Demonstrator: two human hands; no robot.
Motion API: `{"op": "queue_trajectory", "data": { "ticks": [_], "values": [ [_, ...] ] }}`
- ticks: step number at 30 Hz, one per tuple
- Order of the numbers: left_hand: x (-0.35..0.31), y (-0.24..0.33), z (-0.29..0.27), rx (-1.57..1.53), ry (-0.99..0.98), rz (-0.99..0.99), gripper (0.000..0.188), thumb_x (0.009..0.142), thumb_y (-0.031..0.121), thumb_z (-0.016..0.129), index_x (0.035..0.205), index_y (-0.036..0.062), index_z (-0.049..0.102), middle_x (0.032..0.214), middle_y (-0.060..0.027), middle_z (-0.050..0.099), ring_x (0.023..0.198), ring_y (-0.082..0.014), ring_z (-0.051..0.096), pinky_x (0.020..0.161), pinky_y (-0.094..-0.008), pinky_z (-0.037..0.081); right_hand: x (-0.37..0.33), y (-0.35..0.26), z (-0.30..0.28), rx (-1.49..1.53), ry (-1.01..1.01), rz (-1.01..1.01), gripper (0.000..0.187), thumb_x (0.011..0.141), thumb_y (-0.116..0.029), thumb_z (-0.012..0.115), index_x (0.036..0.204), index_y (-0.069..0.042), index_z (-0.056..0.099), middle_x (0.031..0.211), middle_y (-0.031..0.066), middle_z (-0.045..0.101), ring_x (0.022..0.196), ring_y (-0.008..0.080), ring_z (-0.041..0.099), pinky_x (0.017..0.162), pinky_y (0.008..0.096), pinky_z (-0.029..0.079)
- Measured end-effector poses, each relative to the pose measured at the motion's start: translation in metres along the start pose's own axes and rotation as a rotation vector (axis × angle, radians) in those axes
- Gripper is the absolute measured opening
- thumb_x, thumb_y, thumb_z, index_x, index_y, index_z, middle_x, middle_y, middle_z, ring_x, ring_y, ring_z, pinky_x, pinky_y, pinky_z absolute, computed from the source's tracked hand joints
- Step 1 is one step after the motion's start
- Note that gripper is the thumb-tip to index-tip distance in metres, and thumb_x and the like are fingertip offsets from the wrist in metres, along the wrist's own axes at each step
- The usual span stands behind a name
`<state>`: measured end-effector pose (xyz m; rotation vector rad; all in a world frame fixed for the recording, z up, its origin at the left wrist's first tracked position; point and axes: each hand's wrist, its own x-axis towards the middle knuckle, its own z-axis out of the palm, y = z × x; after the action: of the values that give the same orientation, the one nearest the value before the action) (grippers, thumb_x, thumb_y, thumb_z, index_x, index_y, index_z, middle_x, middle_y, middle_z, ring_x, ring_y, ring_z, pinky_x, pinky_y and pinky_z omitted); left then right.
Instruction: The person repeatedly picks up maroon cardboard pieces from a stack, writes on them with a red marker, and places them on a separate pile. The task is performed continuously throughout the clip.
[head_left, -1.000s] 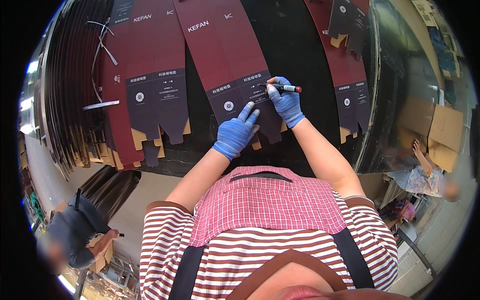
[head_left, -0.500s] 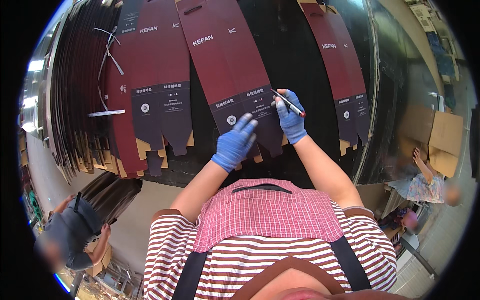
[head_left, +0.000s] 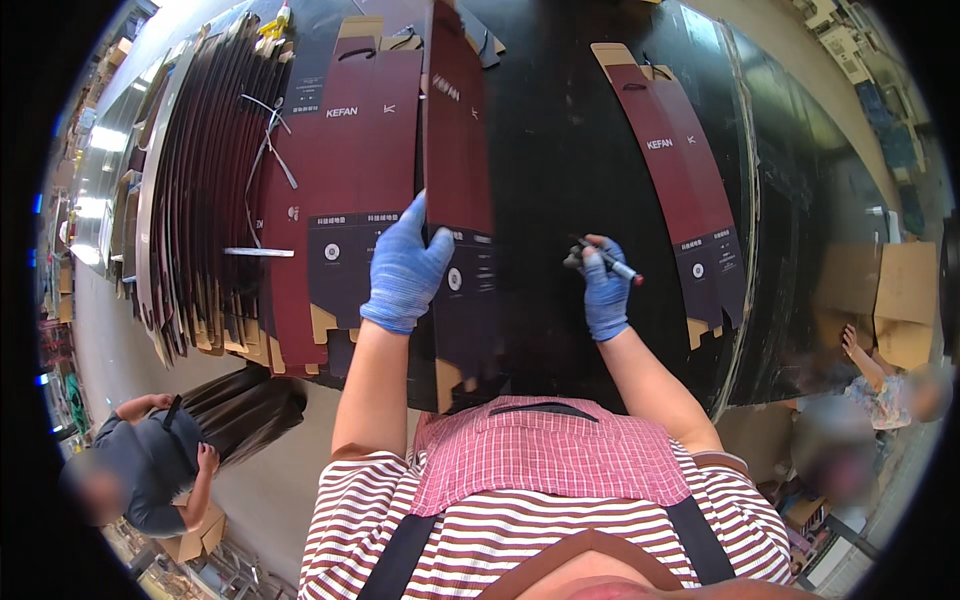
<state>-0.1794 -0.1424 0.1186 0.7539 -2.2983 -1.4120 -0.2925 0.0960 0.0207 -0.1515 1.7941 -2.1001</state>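
Observation:
My left hand (head_left: 405, 270), in a blue glove, pinches the left edge of a flattened maroon and dark-grey cardboard box (head_left: 458, 170), which stands tilted up on edge from the table and is slightly blurred. In my gloved right hand (head_left: 606, 295) is a marker pen (head_left: 622, 269) with a red end, held apart from any box over the black tabletop. Beside my left hand lies another flat maroon box (head_left: 365, 175) with a cord handle at its top. A third flat box (head_left: 680, 160) rests to the right of my right hand.
On the left, a thick stack of folded boxes (head_left: 200, 190) stands with a white strap (head_left: 262, 170) over it. The black table (head_left: 550, 340) ends just before my apron. One person (head_left: 150, 450) is at the lower left; another's hand (head_left: 850, 342) touches brown cardboard (head_left: 908, 295) at right.
The middle box, flat on the table before, is now tilted up on edge with my left hand gripping it. My right hand has drawn back from it, keeping the marker.

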Motion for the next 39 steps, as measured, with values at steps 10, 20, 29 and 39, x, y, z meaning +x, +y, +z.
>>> {"op": "queue_trajectory", "data": {
  "ticks": [10, 20, 29, 39],
  "values": [
    [-0.074, -0.023, 0.086, 0.496, -0.465, 0.143, 0.038, 0.089, 0.029, 0.058, 0.123, 0.0132, 0.054, 0.095, -0.0116, 0.061, 0.08, -0.0338, 0.062, 0.071, -0.0412, 0.051, -0.001, -0.045, -0.052, 0.075, 0.236, -0.143, 0.019, 0.091, -0.012, 0.057, 0.108, -0.002, 0.056, 0.093, 0.0097, 0.062, 0.082, 0.0157, 0.063, 0.074, 0.0296, 0.056],
    [-0.109, -0.096, 0.068, 0.551, -0.381, 0.085, 0.042, 0.086, 0.027, 0.062, 0.126, 0.0197, 0.054, 0.096, -0.0051, 0.057, 0.072, -0.0276, 0.062, 0.061, -0.0372, 0.051, -0.034, 0.006, 0.007, -0.079, -0.164, 0.014, 0.021, 0.09, -0.011, 0.061, 0.108, -0.002, 0.056, 0.089, 0.0069, 0.065, 0.077, 0.0107, 0.063, 0.072, 0.0247, 0.053],
    [-0.109, -0.096, 0.066, 0.493, -0.385, 0.082, 0.036, 0.087, 0.027, 0.061, 0.122, 0.0197, 0.058, 0.098, -0.0055, 0.058, 0.071, -0.0274, 0.063, 0.061, -0.0372, 0.052, -0.025, 0.044, 0.029, -0.301, -0.301, 0.028, 0.021, 0.088, -0.01, 0.063, 0.106, -0.002, 0.058, 0.085, 0.0014, 0.063, 0.074, 0.0065, 0.058, 0.069, 0.0215, 0.049],
    [-0.109, -0.102, 0.067, 0.464, -0.321, 0.12, 0.035, 0.085, 0.026, 0.064, 0.119, 0.0188, 0.06, 0.093, -0.0036, 0.059, 0.067, -0.0246, 0.062, 0.058, -0.0341, 0.05, -0.028, 0.042, 0.037, -0.467, -0.343, -0.039, 0.019, 0.085, -0.01, 0.066, 0.103, -0.004, 0.062, 0.083, 0.0024, 0.064, 0.074, 0.0065, 0.059, 0.067, 0.0215, 0.049]
  ]
}}
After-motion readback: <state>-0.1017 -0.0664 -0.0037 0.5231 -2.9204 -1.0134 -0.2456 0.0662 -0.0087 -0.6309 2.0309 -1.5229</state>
